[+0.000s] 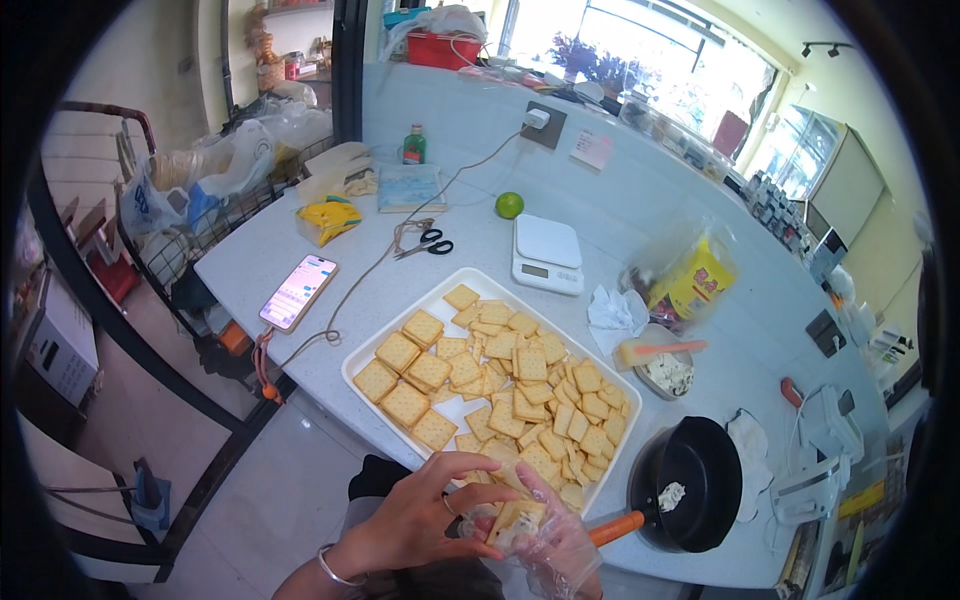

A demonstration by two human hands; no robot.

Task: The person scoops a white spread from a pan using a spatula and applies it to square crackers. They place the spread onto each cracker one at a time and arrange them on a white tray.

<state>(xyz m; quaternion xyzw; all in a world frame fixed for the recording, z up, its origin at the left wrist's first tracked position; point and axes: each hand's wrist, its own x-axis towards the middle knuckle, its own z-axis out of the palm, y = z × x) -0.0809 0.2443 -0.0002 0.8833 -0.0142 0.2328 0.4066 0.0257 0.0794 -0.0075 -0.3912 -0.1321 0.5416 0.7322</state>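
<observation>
In front of the tray's near edge, my two hands meet around a square cracker (pixel 520 520) with pale filling on it. My left hand (pixel 425 515), bare with a ring and a bracelet, has its fingers and thumb closed about the cracker's left side. My right hand (pixel 560 545) wears a clear plastic glove and grips the cracker from the right; its fingers are partly hidden. Beyond them lies a white tray (pixel 362 352) heaped with small crackers (pixel 535 365). Larger stacked crackers (pixel 398 352) line its left side.
Right of the tray stands a dark pan (pixel 690 475) with an orange handle and a white dab inside. A bowl (pixel 668 378) of speckled white filling holds a spatula (pixel 670 348). Scale (pixel 548 252), lime (pixel 509 205), scissors (pixel 430 242), corded phone (pixel 298 292) and yellow bag (pixel 695 280) lie around.
</observation>
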